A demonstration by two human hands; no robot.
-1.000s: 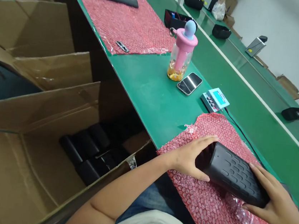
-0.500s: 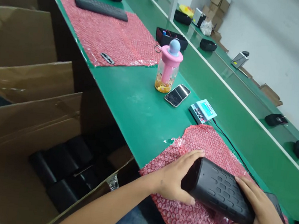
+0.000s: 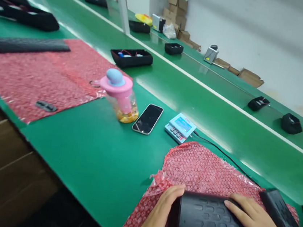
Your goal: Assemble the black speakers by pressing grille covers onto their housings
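Both hands hold a black plastic casing [image 3: 209,226] with rows of raised oblong bumps, at the bottom of the view. My left hand [image 3: 160,211] is wrapped round its left end, with the fingertips at the upper corner. On the right end, my right hand [image 3: 254,218] lies with its fingers over the patterned face. The lower part of the casing is cut off by the frame. Below it spreads a sheet of pink bubble wrap [image 3: 202,166]. A second black patterned piece [image 3: 284,219] lies just beyond my right hand.
A small light-blue device with a screen [image 3: 181,126] and a cable stands behind the wrap. Left of it are a phone [image 3: 148,118] and a pink-lidded bottle [image 3: 122,95]. Another bubble-wrap sheet [image 3: 46,76] bears a black panel [image 3: 28,44]. Open black housings [image 3: 132,58] sit on the green conveyor.
The view has swung, so the bench items appear further left and lower. The casing has turned more level and sits lower in view, with both hands still on it.
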